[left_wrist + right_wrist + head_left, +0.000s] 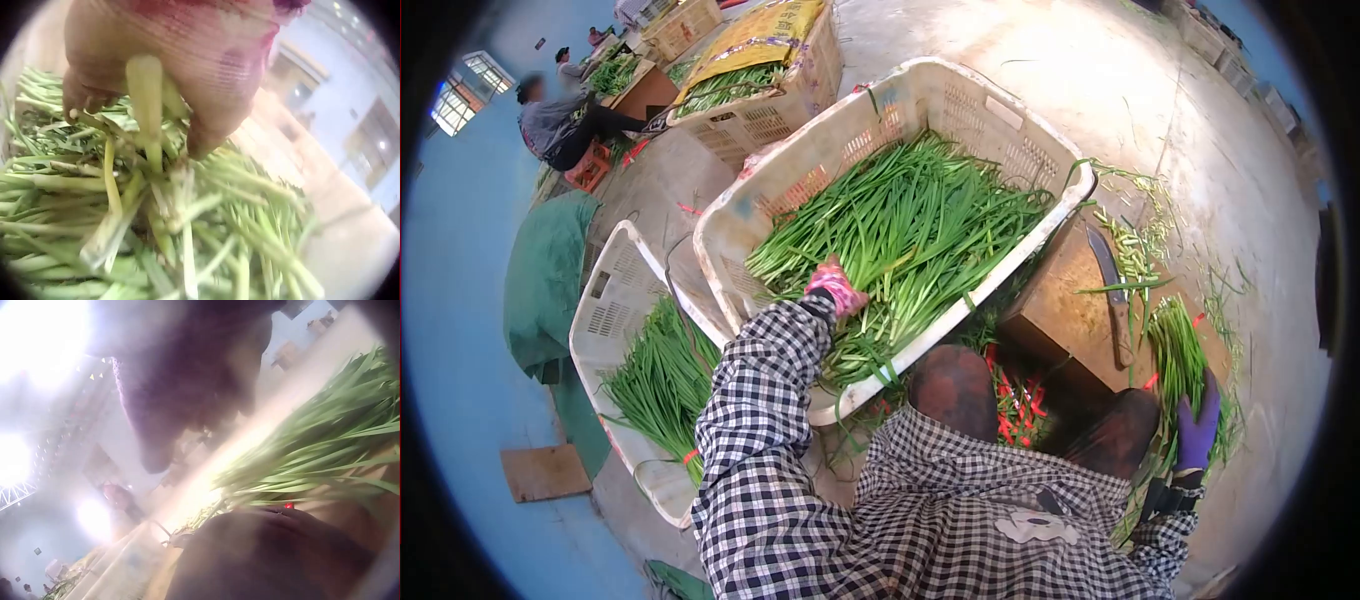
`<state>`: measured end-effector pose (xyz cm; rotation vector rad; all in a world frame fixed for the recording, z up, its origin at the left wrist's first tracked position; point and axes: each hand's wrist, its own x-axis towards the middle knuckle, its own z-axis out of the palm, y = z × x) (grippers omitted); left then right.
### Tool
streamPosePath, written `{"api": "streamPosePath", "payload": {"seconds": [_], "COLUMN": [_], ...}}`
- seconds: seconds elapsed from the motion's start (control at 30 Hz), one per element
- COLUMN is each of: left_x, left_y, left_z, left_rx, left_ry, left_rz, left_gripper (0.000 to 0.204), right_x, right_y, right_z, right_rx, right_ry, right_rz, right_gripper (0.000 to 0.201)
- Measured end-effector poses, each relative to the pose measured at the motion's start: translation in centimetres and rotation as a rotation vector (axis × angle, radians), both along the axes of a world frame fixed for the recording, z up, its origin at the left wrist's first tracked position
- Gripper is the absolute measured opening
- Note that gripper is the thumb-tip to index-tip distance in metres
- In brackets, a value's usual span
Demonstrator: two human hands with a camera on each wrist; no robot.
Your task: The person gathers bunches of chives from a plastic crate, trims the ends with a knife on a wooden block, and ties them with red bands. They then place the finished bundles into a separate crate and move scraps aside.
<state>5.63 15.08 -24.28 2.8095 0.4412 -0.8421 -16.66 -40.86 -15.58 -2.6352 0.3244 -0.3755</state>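
In the head view my left hand (838, 287), in a pink patterned glove, reaches into a large white crate (730, 225) of loose green chives (910, 210). Up close in the left wrist view, the left fingers (206, 134) and thumb curl round several pale chive stems (147, 106) above the heap. On the right, my right hand (1197, 430), gloved in purple, is beside a bunch of chives (1175, 345) on a wooden box. The right wrist view is blurred; its fingers (153, 450) hang spread over the bunch, with nothing seen between them.
A knife (1112, 290) lies on the wooden box (1065, 310) among cut stem ends (1135, 245). Red ties (1020, 400) are scattered below. A second crate (605, 300) with chives stands left. Behind are a yellow-covered crate (770, 120) and a seated person (560, 125).
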Motion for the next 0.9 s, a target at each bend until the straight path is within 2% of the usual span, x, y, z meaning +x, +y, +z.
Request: {"api": "streamPosePath", "payload": {"seconds": [0.03,0.07,0.1,0.13,0.2,0.23,0.27,0.3,0.33,0.37,0.4,0.47,0.5,0.53,0.6,0.63,0.67,0.73,0.77,0.8,0.87,0.9], "left_x": [3.3,6.2,4.9,5.3,2.8,3.0,3.8,3.8,3.7,3.8,3.6,3.1,2.9,3.5,4.8,5.1,5.2,6.4,5.3,5.3,4.7,5.2], "left_y": [3.9,9.2,6.4,9.3,6.1,6.7,6.0,5.6,4.8,4.6,4.5,3.3,1.6,2.3,4.5,5.9,6.4,9.8,7.9,7.5,5.6,3.6], "left_z": [-9.0,-17.3,-6.8,-12.0,-2.7,-6.1,-6.8,-7.4,-7.6,-8.6,-9.0,-6.9,-2.8,-3.9,-6.8,-7.2,-4.5,-6.7,-3.5,-3.7,-4.6,-3.8], "left_rx": [-0.004,0.117,0.275,-0.184,-0.087,-0.275,-0.355,-0.266,-0.176,-0.340,-0.341,-0.157,-0.120,-0.114,0.032,0.149,-0.071,-0.154,-0.257,-0.323,-0.298,-0.293], "left_ry": [0.001,0.064,0.129,-0.074,0.087,0.063,0.140,0.192,0.243,0.214,0.222,0.218,0.267,0.269,0.260,0.143,0.086,-0.159,-0.112,-0.130,-0.240,-0.002], "left_rz": [-0.007,-0.399,-0.769,-0.078,-0.507,-0.350,-0.306,-0.335,-0.364,-0.162,-0.162,-0.040,-0.159,-0.163,-0.600,-0.935,-0.766,-0.904,-0.646,-0.638,-0.687,-0.642], "left_gripper": [0.084,0.053,0.041,0.042,0.044,0.048,0.050,0.048,0.048,0.108,0.108,0.104,0.086,0.086,0.038,0.030,0.027,0.023,0.022,0.025,0.027,0.027], "right_x": [-0.3,-0.5,-0.6,-0.8,-0.9,-0.8,-0.8,-0.7,-0.6,-0.6,-0.5,-0.2,-0.1,-0.1,-0.1,0.0,0.0,0.1,0.2,0.3,0.5,0.6], "right_y": [-0.1,0.1,0.6,0.7,0.5,0.7,0.8,1.0,1.1,1.2,1.6,2.1,2.1,2.2,2.5,2.6,2.7,2.9,3.0,3.1,3.6,3.9], "right_z": [-0.3,-0.4,-0.3,-0.8,-1.9,-2.2,-2.5,-2.7,-2.8,-3.2,-3.3,-3.6,-4.0,-4.3,-4.4,-4.2,-4.1,-3.9,-3.8,-3.8,-3.8,-3.7], "right_rx": [0.060,0.121,0.142,0.142,0.107,0.101,0.215,0.331,0.328,0.376,0.423,0.444,0.428,0.411,0.397,0.378,0.377,0.382,0.382,0.343,0.309,0.315], "right_ry": [0.013,0.026,0.055,0.056,0.082,0.086,0.112,0.138,0.142,0.153,0.164,0.171,0.182,0.191,0.205,0.219,0.222,0.228,0.229,0.238,0.249,0.248], "right_rz": [-0.022,-0.045,-0.065,-0.071,-0.037,-0.040,-0.057,-0.075,-0.081,-0.073,-0.064,-0.071,-0.068,-0.066,-0.086,-0.097,-0.103,-0.104,-0.106,-0.100,-0.101,-0.106], "right_gripper": [0.055,0.054,0.052,0.052,0.051,0.051,0.051,0.051,0.051,0.050,0.050,0.048,0.047,0.045,0.042,0.040,0.040,0.036,0.036,0.035,0.035,0.034]}}
